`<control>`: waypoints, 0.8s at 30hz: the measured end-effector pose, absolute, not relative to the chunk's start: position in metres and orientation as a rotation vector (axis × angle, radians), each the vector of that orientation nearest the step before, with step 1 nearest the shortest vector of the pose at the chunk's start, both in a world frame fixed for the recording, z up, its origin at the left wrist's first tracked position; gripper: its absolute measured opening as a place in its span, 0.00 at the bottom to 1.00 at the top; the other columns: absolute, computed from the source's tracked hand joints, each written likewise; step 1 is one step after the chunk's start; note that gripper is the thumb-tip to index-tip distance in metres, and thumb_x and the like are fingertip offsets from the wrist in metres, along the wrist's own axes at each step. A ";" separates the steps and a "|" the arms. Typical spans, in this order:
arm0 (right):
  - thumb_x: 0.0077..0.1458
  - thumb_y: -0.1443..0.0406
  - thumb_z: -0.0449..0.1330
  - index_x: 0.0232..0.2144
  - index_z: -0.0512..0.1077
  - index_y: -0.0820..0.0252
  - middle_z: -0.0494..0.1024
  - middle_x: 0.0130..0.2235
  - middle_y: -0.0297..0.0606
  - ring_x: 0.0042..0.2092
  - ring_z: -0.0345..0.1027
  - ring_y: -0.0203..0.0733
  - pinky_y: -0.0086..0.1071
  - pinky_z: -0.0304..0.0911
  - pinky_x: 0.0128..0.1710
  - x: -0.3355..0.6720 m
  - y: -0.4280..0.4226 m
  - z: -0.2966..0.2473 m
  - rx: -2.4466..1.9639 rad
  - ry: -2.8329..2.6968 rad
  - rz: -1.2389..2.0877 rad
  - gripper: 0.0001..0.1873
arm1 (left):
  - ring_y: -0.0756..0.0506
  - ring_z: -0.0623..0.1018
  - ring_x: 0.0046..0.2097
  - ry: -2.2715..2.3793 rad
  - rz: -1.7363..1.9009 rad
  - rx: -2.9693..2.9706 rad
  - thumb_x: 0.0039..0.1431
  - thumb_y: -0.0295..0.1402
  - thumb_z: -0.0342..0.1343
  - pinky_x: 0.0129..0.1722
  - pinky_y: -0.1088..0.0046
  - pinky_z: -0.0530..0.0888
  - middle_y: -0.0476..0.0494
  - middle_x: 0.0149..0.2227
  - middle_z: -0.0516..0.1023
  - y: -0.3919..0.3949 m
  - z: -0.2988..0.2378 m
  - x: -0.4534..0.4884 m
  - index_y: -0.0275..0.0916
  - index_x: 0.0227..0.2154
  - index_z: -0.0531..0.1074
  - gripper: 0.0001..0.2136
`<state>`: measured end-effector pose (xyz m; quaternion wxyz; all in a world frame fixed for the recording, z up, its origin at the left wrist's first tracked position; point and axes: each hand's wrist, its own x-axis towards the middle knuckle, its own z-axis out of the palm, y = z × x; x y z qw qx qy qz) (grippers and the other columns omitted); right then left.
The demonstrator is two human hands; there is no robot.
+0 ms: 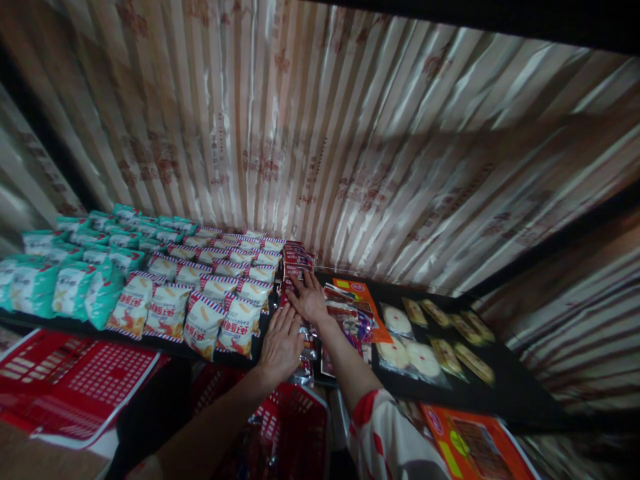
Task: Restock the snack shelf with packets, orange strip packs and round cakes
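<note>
On the dark shelf, a column of dark red snack packets lies in the middle, partly covered by my hands. My right hand rests on these packets with fingers stretched forward. Just nearer, my left hand lies flat with its fingers extended over the near end of the column. Shiny small packets show beside the left hand at the shelf's front. White snack bags with red print stand in rows left of the hands. Purple and dark packets lie under and right of my right forearm.
Teal bags fill the shelf's left end. An orange packet, round white packs and slim yellowish packs lie on the right. Red baskets stand below. Another orange packet is lower right. Pleated printed sheeting backs the shelf.
</note>
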<state>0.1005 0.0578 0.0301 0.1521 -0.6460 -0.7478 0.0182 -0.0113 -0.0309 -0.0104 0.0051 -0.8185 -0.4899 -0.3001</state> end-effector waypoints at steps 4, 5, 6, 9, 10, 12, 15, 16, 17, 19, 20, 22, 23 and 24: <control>0.56 0.52 0.50 0.56 0.59 0.47 0.53 0.63 0.38 0.64 0.39 0.50 0.46 0.46 0.56 0.101 0.059 0.029 -1.857 -2.155 0.055 0.26 | 0.42 0.59 0.61 -1.541 -0.955 -2.566 0.60 0.32 0.41 0.59 0.56 0.59 0.36 0.57 0.64 -0.030 -0.010 -0.011 0.33 0.51 0.63 0.18; 0.56 0.52 0.50 0.57 0.59 0.46 0.53 0.63 0.38 0.64 0.39 0.50 0.46 0.46 0.56 0.101 0.059 0.028 -1.857 -2.156 0.057 0.26 | 0.42 0.59 0.61 -1.545 -0.953 -2.566 0.60 0.32 0.41 0.60 0.57 0.59 0.36 0.57 0.64 -0.030 -0.010 -0.011 0.33 0.51 0.63 0.18; 0.56 0.52 0.49 0.57 0.59 0.46 0.53 0.63 0.38 0.64 0.39 0.50 0.46 0.46 0.56 0.101 0.059 0.028 -1.859 -2.156 0.060 0.26 | 0.42 0.59 0.61 -1.550 -0.950 -2.567 0.60 0.32 0.41 0.60 0.57 0.58 0.36 0.57 0.64 -0.030 -0.010 -0.011 0.33 0.52 0.63 0.18; 0.56 0.52 0.49 0.57 0.59 0.47 0.53 0.63 0.39 0.64 0.39 0.51 0.47 0.46 0.56 0.101 0.060 0.028 -1.856 -2.161 0.070 0.26 | 0.42 0.58 0.61 -1.552 -0.945 -2.569 0.60 0.32 0.41 0.60 0.57 0.58 0.36 0.57 0.64 -0.029 -0.010 -0.011 0.33 0.52 0.62 0.18; 0.57 0.52 0.48 0.57 0.59 0.47 0.53 0.63 0.39 0.64 0.39 0.51 0.47 0.45 0.56 0.101 0.061 0.028 -1.855 -2.162 0.074 0.26 | 0.42 0.58 0.61 -1.550 -0.944 -2.569 0.60 0.32 0.41 0.60 0.57 0.58 0.36 0.57 0.64 -0.029 -0.011 -0.011 0.33 0.52 0.62 0.18; 0.57 0.52 0.48 0.56 0.59 0.47 0.52 0.63 0.40 0.64 0.38 0.51 0.47 0.45 0.56 0.101 0.061 0.028 -1.858 -2.162 0.082 0.26 | 0.42 0.59 0.61 -1.551 -0.938 -2.573 0.60 0.32 0.41 0.60 0.57 0.58 0.36 0.57 0.64 -0.029 -0.010 -0.011 0.33 0.51 0.63 0.18; 0.57 0.52 0.47 0.56 0.59 0.47 0.52 0.63 0.40 0.64 0.39 0.51 0.48 0.45 0.55 0.101 0.061 0.028 -1.873 -2.155 0.086 0.25 | 0.42 0.59 0.61 -1.559 -0.929 -2.575 0.60 0.32 0.41 0.60 0.57 0.58 0.36 0.57 0.64 -0.029 -0.009 -0.011 0.32 0.51 0.63 0.18; 0.57 0.52 0.47 0.56 0.59 0.47 0.52 0.63 0.40 0.64 0.39 0.51 0.48 0.45 0.55 0.100 0.061 0.027 -1.876 -2.152 0.082 0.25 | 0.42 0.59 0.61 -1.558 -0.932 -2.573 0.60 0.32 0.41 0.60 0.57 0.59 0.36 0.56 0.65 -0.029 -0.009 -0.011 0.33 0.51 0.63 0.18; 0.57 0.52 0.47 0.57 0.59 0.47 0.52 0.63 0.41 0.64 0.38 0.51 0.48 0.45 0.56 0.100 0.061 0.027 -1.878 -2.151 0.076 0.25 | 0.42 0.59 0.61 -1.556 -0.935 -2.572 0.60 0.32 0.41 0.59 0.56 0.59 0.36 0.56 0.65 -0.029 -0.009 -0.011 0.33 0.51 0.63 0.18; 0.57 0.52 0.47 0.56 0.59 0.47 0.52 0.63 0.42 0.64 0.38 0.51 0.47 0.44 0.56 0.100 0.061 0.028 -1.878 -2.148 0.062 0.25 | 0.42 0.58 0.61 -1.553 -0.935 -2.574 0.59 0.32 0.41 0.60 0.57 0.58 0.36 0.57 0.64 -0.030 -0.009 -0.011 0.33 0.51 0.63 0.18; 0.58 0.53 0.47 0.56 0.59 0.48 0.53 0.63 0.42 0.64 0.38 0.51 0.47 0.43 0.56 0.100 0.061 0.028 -1.877 -2.147 0.056 0.25 | 0.42 0.58 0.61 -1.552 -0.932 -2.576 0.59 0.32 0.41 0.60 0.57 0.57 0.36 0.57 0.64 -0.030 -0.008 -0.011 0.32 0.51 0.64 0.18; 0.58 0.53 0.46 0.57 0.59 0.49 0.54 0.62 0.43 0.64 0.39 0.51 0.47 0.42 0.57 0.099 0.061 0.028 -1.878 -2.139 0.043 0.25 | 0.42 0.58 0.61 -1.548 -0.933 -2.577 0.59 0.31 0.42 0.61 0.58 0.56 0.35 0.57 0.64 -0.031 -0.008 -0.011 0.31 0.51 0.64 0.18; 0.58 0.53 0.46 0.57 0.58 0.49 0.54 0.62 0.43 0.64 0.39 0.50 0.48 0.42 0.57 0.099 0.061 0.029 -1.880 -2.129 0.035 0.25 | 0.42 0.58 0.61 -1.545 -0.939 -2.574 0.59 0.31 0.42 0.61 0.58 0.56 0.35 0.57 0.63 -0.031 -0.008 -0.011 0.31 0.51 0.63 0.18; 0.58 0.54 0.46 0.57 0.58 0.49 0.54 0.62 0.43 0.64 0.39 0.50 0.48 0.42 0.57 0.099 0.061 0.029 -1.882 -2.111 0.026 0.25 | 0.42 0.58 0.61 -1.543 -0.951 -2.568 0.59 0.31 0.42 0.61 0.58 0.57 0.35 0.57 0.63 -0.031 -0.008 -0.011 0.30 0.51 0.63 0.19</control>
